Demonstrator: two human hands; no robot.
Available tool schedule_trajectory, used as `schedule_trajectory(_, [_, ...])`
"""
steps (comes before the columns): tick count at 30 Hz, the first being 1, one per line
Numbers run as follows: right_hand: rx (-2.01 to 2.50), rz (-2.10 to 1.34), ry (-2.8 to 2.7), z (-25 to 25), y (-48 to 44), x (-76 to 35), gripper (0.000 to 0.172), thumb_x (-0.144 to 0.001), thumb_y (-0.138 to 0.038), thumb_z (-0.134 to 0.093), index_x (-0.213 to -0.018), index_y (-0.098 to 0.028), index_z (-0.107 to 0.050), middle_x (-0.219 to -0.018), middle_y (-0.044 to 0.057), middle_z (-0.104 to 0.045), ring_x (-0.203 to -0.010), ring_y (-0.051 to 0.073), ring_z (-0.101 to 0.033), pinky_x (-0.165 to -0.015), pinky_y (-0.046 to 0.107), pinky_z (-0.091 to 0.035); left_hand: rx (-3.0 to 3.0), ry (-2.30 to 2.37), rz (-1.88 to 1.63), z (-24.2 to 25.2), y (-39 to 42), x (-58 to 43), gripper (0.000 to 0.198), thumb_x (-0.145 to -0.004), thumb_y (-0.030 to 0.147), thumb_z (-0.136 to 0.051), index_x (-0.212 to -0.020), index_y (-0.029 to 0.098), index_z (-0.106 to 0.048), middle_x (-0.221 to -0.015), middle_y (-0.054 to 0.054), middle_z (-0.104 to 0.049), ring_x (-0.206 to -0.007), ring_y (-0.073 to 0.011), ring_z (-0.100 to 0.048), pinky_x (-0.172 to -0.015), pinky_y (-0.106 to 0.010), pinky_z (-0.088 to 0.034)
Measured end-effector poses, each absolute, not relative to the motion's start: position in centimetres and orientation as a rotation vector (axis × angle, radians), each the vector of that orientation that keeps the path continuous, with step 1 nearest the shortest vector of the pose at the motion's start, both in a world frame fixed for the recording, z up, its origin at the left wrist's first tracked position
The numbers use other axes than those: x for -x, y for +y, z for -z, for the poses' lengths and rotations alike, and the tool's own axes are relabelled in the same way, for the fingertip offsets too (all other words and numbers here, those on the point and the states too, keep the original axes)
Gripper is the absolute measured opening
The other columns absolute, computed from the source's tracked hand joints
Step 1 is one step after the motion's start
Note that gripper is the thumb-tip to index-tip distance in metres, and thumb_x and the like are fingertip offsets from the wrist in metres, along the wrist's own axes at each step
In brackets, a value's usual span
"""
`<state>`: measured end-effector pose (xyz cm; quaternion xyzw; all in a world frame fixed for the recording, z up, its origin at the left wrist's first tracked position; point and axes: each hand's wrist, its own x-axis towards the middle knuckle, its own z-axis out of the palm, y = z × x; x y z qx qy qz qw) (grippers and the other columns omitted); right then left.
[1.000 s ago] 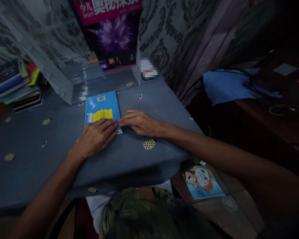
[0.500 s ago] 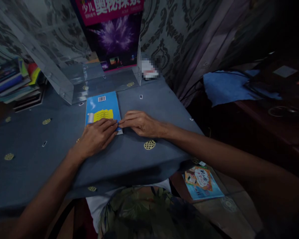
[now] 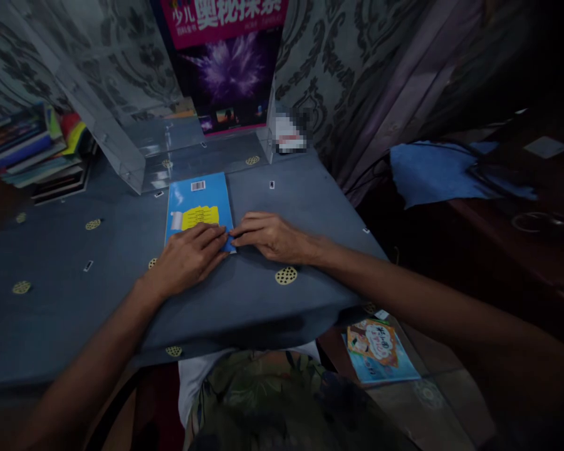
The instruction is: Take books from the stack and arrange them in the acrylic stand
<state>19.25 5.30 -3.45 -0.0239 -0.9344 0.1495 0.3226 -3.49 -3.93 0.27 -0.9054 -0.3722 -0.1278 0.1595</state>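
A blue book (image 3: 198,197) with a barcode and a yellow text patch lies on the cloth-covered table in front of me. My left hand (image 3: 191,254) rests flat across its near part, with fingers stretched toward the right edge. At that right edge, near the lower corner, my right hand (image 3: 275,238) has its fingertips closed on the book, thumb side hidden from view. The fingertips of both hands almost meet there. The lower left part of the cover is hidden under my left hand.
Behind the book stands a clear acrylic rack (image 3: 122,160) holding a large purple book (image 3: 235,69). Several stacked books (image 3: 37,144) lie at the left. A blue cloth (image 3: 430,172) is at the right, and another book (image 3: 380,351) lies below the table edge.
The view has shifted slightly, so the whole scene sits a little further right. Both hands stay at the book's near right corner, where its edge lies flatter against the table.
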Motion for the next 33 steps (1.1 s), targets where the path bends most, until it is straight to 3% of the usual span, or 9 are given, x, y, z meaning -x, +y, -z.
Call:
schedule_trajectory(9, [0.126,-0.139,-2.537,4.0,3.8,-20.2,0.037,-0.098,-0.005,-0.043,-0.116,-0.015,-0.073,-0.122,0.013,-0.074,-0.099,0.021,-0.066,-0.089,0.04,-0.056,2.569,-0.902,0.399,0.0,-5.5,3.6,0.02,-0.101,0.014,-0.053,-0.112,0.013,-0.07,-0.106,-0.009,-0.077,-0.103,-0.0223,-0.071,-0.085,-0.035,-0.062])
schedule_trajectory(18, [0.164,-0.06,-2.565,3.9,3.3,-20.2,0.036,-0.096,-0.002,-0.048,-0.113,-0.018,-0.075,-0.117,0.011,-0.076,-0.097,0.021,-0.068,-0.086,0.039,-0.058,2.629,-1.012,0.424,0.1,-6.3,3.2,0.022,-0.101,0.017,-0.053,-0.114,0.012,-0.07,-0.106,-0.012,-0.076,-0.105,-0.0251,-0.07,-0.085,-0.04,-0.062])
schedule_trajectory(26, [0.165,-0.152,-2.609,3.0,2.6,-20.2,0.034,-0.099,-0.008,-0.044,-0.118,-0.014,-0.071,-0.115,0.015,-0.074,-0.097,0.022,-0.066,-0.085,0.04,-0.059,2.739,-1.304,0.695,0.3,-5.2,5.5,0.025,-0.102,0.024,-0.053,-0.117,0.02,-0.072,-0.118,-0.008,-0.076,-0.115,-0.0229,-0.067,-0.099,-0.044,-0.057])
schedule_trajectory(30, [0.141,-0.16,-2.589,2.4,2.1,-19.9,0.026,-0.099,-0.015,-0.05,-0.112,-0.009,-0.071,-0.097,0.014,-0.073,-0.087,0.023,-0.064,-0.078,0.038,-0.058,2.525,-1.598,0.702,1.3,-4.0,8.0,0.032,-0.103,0.03,-0.049,-0.125,0.02,-0.07,-0.132,-0.013,-0.069,-0.128,-0.0287,-0.061,-0.106,-0.056,-0.052])
schedule_trajectory(33, [0.151,-0.114,-2.553,2.8,2.1,-19.6,0.024,-0.103,-0.023,-0.052,-0.106,-0.01,-0.072,-0.091,0.012,-0.073,-0.082,0.021,-0.063,-0.075,0.036,-0.057,2.413,-1.749,0.7,2.3,-3.7,9.3,0.038,-0.104,0.036,-0.046,-0.131,0.019,-0.067,-0.144,-0.016,-0.06,-0.136,-0.0313,-0.056,-0.108,-0.058,-0.051])
